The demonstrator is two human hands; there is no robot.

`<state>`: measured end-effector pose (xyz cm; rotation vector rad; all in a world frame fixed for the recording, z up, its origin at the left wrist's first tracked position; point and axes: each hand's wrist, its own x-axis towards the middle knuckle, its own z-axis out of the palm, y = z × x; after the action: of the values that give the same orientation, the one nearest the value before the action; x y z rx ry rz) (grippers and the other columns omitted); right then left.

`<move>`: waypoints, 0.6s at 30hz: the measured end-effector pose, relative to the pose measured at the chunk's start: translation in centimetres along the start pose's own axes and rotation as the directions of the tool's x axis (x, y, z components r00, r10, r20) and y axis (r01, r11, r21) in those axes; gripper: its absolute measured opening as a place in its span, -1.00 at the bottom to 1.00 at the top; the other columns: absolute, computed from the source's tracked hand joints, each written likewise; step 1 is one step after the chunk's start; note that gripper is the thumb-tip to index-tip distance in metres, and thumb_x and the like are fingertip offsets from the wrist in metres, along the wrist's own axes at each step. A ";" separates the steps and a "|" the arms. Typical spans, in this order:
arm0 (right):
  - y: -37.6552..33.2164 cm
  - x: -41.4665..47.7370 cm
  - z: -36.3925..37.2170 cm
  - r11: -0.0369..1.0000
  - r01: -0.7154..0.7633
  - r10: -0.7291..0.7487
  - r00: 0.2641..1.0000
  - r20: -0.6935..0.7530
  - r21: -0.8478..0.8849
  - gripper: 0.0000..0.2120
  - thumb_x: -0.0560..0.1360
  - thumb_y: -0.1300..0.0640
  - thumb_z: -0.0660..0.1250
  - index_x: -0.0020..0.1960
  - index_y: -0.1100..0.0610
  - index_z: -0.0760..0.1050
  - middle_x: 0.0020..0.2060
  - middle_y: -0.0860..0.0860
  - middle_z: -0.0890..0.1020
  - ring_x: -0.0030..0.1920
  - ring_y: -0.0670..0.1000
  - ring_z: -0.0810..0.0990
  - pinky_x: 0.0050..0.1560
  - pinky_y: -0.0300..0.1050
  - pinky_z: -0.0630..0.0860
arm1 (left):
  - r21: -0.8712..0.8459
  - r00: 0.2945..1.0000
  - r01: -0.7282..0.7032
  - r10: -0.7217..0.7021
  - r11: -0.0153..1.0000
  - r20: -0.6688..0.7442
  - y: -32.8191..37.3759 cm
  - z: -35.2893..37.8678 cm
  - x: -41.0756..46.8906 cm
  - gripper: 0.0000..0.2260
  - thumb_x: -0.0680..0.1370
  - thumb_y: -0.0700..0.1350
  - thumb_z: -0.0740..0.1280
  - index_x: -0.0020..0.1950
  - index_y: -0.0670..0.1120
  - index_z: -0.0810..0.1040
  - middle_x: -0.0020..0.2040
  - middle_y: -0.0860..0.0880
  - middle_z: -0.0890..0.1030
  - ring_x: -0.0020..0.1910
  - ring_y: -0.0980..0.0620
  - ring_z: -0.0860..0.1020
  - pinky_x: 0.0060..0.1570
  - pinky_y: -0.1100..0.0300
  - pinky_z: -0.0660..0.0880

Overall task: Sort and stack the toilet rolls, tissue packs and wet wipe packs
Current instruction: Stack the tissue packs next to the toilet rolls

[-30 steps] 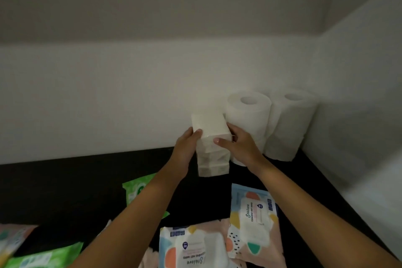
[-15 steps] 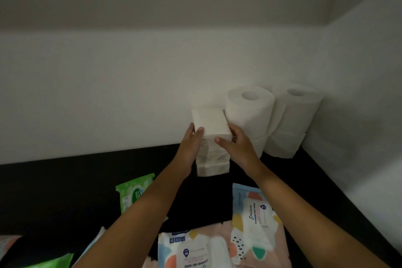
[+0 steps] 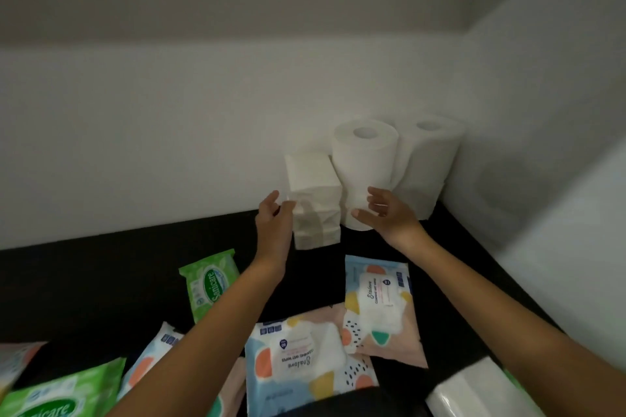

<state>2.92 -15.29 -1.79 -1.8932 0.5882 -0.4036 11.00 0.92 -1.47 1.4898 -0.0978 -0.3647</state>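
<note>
Several white, soft-sided tissue packs (image 3: 315,203) stand stacked in a slightly crooked column on the black tabletop (image 3: 101,281), pushed far against the pale wall (image 3: 169,129), probably so the wall steadies them. Just right of the column, white cylindrical toilet rolls (image 3: 366,173) stand piled on end in the corner, grouping like with like. Both hands are open and clamp nothing: the left hand (image 3: 272,213) brushes the column's left edge, the right hand (image 3: 386,211) hovers apart. Nearer, glossy flat wet wipe packs lie unsorted: a green one (image 3: 210,283), a pastel patterned one (image 3: 379,305).
</note>
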 end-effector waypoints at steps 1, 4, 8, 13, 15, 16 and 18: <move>0.3 -1.0 -0.6 1.000 0.002 -0.002 1.000 -0.002 -0.014 -0.38 0.41 0.08 0.42 0.40 0.12 0.28 0.31 0.13 0.45 0.30 0.04 0.43 0.15 -0.22 0.36 | 0.020 1.000 0.004 -0.004 1.000 0.004 -0.4 0.1 -0.7 -0.58 0.57 -0.10 0.22 0.42 -0.01 0.26 0.38 -0.09 0.35 0.27 0.00 0.37 0.14 0.20 0.31; 1.4 -4.2 -2.3 0.997 -0.002 0.003 1.000 0.008 -0.076 -0.40 0.41 0.09 0.43 0.39 0.13 0.30 0.30 0.13 0.46 0.30 0.02 0.43 0.22 -0.20 0.36 | 0.120 0.995 0.046 -0.057 0.992 0.086 -1.5 0.7 -2.5 -0.62 0.56 -0.14 0.22 0.38 -0.04 0.32 0.26 -0.07 0.43 0.19 0.00 0.43 0.16 0.17 0.38; 3.0 -8.6 -4.8 0.985 -0.059 0.064 0.998 0.025 -0.163 -0.41 0.42 0.09 0.41 0.40 0.09 0.29 0.31 0.08 0.45 0.28 -0.02 0.43 0.22 -0.21 0.37 | 0.271 0.933 0.144 -0.222 0.952 0.282 -3.1 2.5 -5.6 -0.73 0.56 -0.15 0.23 0.26 -0.07 0.41 0.01 -0.03 0.50 0.01 0.02 0.50 -0.01 0.21 0.45; 5.2 -14.6 -7.5 0.969 -0.161 0.154 0.987 -0.048 -0.189 -0.41 0.42 0.08 0.41 0.39 0.07 0.28 0.19 0.06 0.49 0.12 -0.08 0.46 0.15 -0.23 0.38 | 0.401 0.844 0.084 -0.280 0.912 0.458 -4.7 5.0 -9.5 -0.83 0.58 -0.08 0.20 0.14 -0.01 0.49 -0.03 0.03 0.54 -0.09 0.08 0.54 -0.08 0.23 0.49; 6.2 -16.9 -8.3 0.962 -0.199 0.187 0.979 -0.080 -0.189 -0.42 0.43 0.08 0.40 0.39 0.06 0.28 0.18 0.05 0.49 0.11 -0.08 0.46 0.15 -0.23 0.39 | 0.461 0.818 0.052 -0.302 0.886 0.489 -5.4 5.7 -10.9 -0.83 0.59 -0.05 0.18 0.16 0.01 0.45 0.02 0.01 0.54 -0.05 0.05 0.55 0.02 0.17 0.50; 6.7 -17.9 -8.6 0.959 -0.212 0.198 0.976 -0.088 -0.189 -0.43 0.44 0.07 0.39 0.39 0.05 0.28 0.18 0.05 0.49 0.12 -0.08 0.46 0.15 -0.23 0.39 | 0.489 0.804 0.048 -0.324 0.871 0.499 -5.8 5.9 -11.5 -0.83 0.58 -0.05 0.19 0.16 0.01 0.45 0.01 0.00 0.54 -0.05 0.05 0.55 0.03 0.16 0.50; 7.7 -19.7 -9.0 0.955 -0.228 0.211 0.971 -0.109 -0.187 -0.45 0.45 0.06 0.38 0.39 0.05 0.29 0.19 0.05 0.48 0.12 -0.07 0.46 0.11 -0.26 0.37 | 0.552 0.765 0.034 -0.377 0.833 0.522 -6.6 6.2 -12.7 -0.79 0.57 -0.05 0.23 0.19 0.00 0.45 0.00 -0.01 0.53 -0.03 0.05 0.54 -0.01 0.18 0.51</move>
<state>-19.68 -13.29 -5.67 -1.9796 0.9180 -0.2922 -3.86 -1.44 -5.42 1.8651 -0.5946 -1.0864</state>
